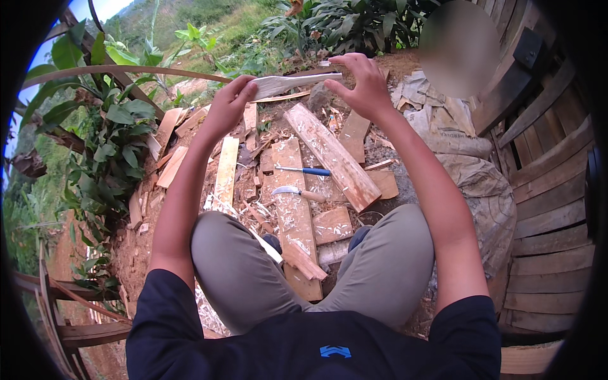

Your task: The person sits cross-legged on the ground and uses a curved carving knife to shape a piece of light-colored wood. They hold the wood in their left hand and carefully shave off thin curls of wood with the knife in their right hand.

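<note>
Out in front of me, my left hand [233, 102] is closed around the wider left end of a pale, whittled piece of wood [288, 83]. The piece is held roughly level and narrows a little toward the right. Around its far right end my right hand [364, 85] is spread, thumb and fingers apart; whether it touches the wood I cannot tell. Below, between my knees, a curved-blade knife [304, 193] with a wooden handle lies on a shaving-strewn board [292, 221]. Just above it rests a thin tool with a blue handle [315, 171].
A thick plank [332, 155] lies slantwise beyond the tools, among scattered offcuts and shavings. Pale sacks [472, 183] lie right, beside a slatted wooden wall [548, 228]. Leafy plants [117, 120] and a wooden fence [95, 332] stand left. A blurred patch [459, 47] covers the upper right.
</note>
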{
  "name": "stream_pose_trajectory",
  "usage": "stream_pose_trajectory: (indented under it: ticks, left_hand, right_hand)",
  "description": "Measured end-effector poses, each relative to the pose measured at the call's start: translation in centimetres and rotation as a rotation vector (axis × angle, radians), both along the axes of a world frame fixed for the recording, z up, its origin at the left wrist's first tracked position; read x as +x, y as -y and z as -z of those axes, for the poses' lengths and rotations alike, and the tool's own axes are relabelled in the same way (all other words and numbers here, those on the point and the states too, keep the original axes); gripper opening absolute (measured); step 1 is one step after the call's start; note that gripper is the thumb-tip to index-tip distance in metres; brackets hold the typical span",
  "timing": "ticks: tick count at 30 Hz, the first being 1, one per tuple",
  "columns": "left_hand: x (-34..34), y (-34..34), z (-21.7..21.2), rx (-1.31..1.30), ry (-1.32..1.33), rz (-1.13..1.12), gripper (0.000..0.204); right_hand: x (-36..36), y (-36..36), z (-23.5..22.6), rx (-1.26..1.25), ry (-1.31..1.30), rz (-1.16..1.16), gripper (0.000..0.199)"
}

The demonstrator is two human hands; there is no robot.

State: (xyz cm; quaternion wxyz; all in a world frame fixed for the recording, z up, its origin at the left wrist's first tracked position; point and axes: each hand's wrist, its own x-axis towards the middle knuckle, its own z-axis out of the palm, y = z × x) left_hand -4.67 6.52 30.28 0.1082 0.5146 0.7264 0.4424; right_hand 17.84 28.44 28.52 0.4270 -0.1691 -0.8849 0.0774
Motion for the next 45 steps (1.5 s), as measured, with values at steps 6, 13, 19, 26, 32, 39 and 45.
stream_pose_trajectory:
  ticks: [6,13,19,26,32,39,45]
  left_hand:
    - [1.2,-0.3,-0.4,-0.018,0.056,0.062,0.035]
    - [1.1,-0.3,-0.1,0.055,0.082,0.03,0.029]
    - [0.4,-0.4,-0.4,0.062,0.246,0.151,0.032]
    - [0.7,-0.4,0.0,0.096,0.175,0.119,0.038]
    - [1.2,-0.5,-0.2,0.08,0.162,0.106,0.042]
    - [0.0,-0.5,0.4,0.096,0.122,0.023,0.048]
    - [0.4,-0.1,-0.4,0.045,0.117,-0.072,0.053]
  right_hand:
    - [-0.6,1.8,0.1,0.116,0.299,-0.3,0.028]
    - [-0.4,4.4,-1.0,-0.072,0.504,-0.216,0.029]
    - [-0.5,4.4,-1.0,-0.214,0.43,-0.293,0.033]
    - [-0.9,4.5,-1.0,-0.458,0.397,-0.378,0.041]
    - [-1.5,2.4,0.0,-0.94,0.523,-0.565,0.043]
    - [-0.7,2.9,-0.4,-1.088,0.43,-0.717,0.037]
    - [-0.8,4.0,-0.3,-0.918,0.335,-0.733,0.042]
